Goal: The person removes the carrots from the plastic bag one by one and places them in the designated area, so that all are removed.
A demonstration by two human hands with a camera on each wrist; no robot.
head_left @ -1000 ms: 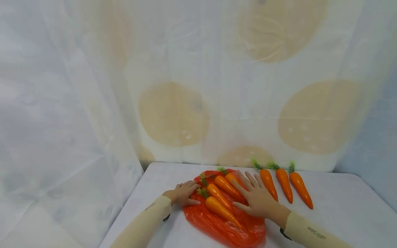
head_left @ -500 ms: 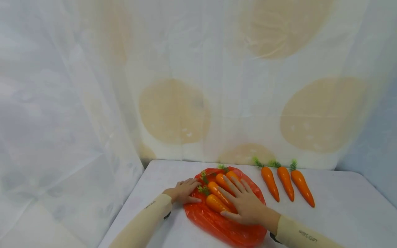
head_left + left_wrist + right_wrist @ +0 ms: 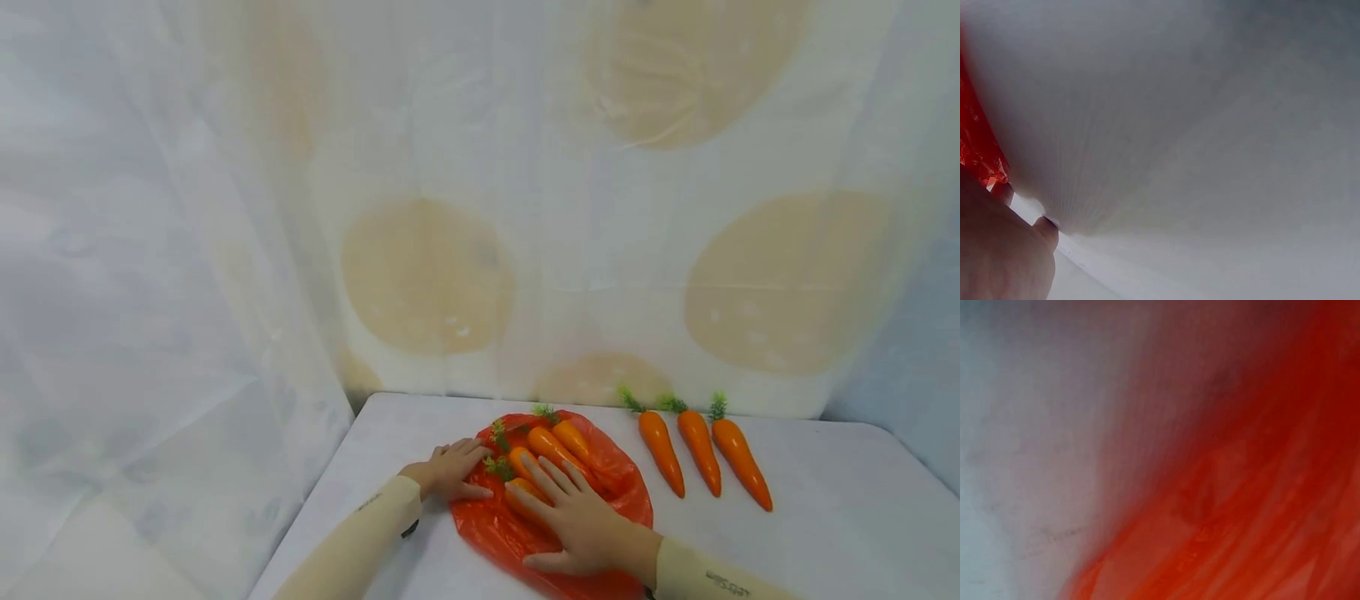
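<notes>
In the head view, your right hand [image 3: 588, 525] covers most of the two nearest of the four orange carrots [image 3: 555, 447] that lie on the red plastic bag [image 3: 480, 521]; their tips are hidden. Its fingers are straight and spread, closed round nothing. The near edge of the bag is cut off by the lower frame border. The right wrist view is blurred; finger contact cannot be made out there. Your left hand [image 3: 453, 471] rests at the bag's left edge, fingers extended, thumb apart; whether any plastic is pinched cannot be told. The bagged carrots' leafy tops point to the far left, long axes running diagonally toward the near right. Right of the bag, three loose carrots [image 3: 699, 442] lie on the white tabletop [image 3: 825, 483], leaves at the far end, tips toward you and slightly right.
</notes>
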